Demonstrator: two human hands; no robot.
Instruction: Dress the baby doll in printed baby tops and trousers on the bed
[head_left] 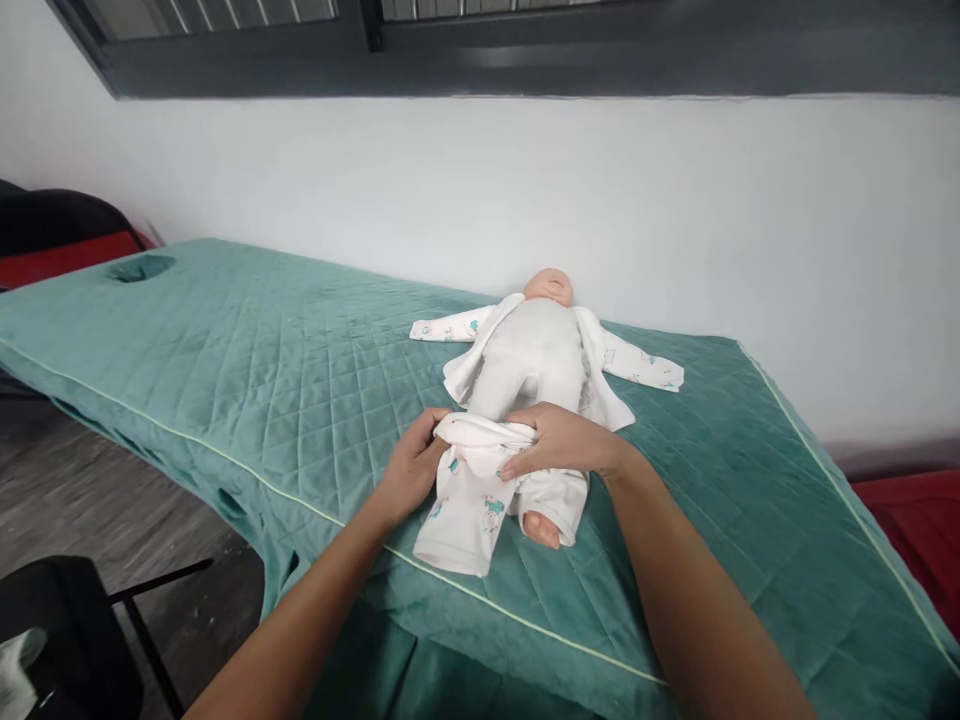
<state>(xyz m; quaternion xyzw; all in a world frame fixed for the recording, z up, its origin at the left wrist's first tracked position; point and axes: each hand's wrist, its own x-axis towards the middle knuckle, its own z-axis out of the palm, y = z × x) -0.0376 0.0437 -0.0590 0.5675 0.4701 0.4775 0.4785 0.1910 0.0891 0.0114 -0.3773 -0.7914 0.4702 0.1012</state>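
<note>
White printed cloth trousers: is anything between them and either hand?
Nothing visible: the bare left hand and bare right hand both grip the white printed cloth trousers directly, near the upper edge. The white-bodied doll lies beyond the hands.

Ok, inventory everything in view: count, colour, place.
Doll: one, white body, on cover
Jacket: one, white, open around doll
Trousers: one, white, printed, around doll's legs
Cover: one, green, across centre
Window frame: one, dark grey, top
Wall: one, white, behind doll
Chair: one, black, lower left
Pale item: one, lower left
Furniture: one, black and red, far left
Red item: one, right edge
Floor: dark grey, left
Left hand: one, gripping trousers
Right hand: one, gripping trousers
</note>
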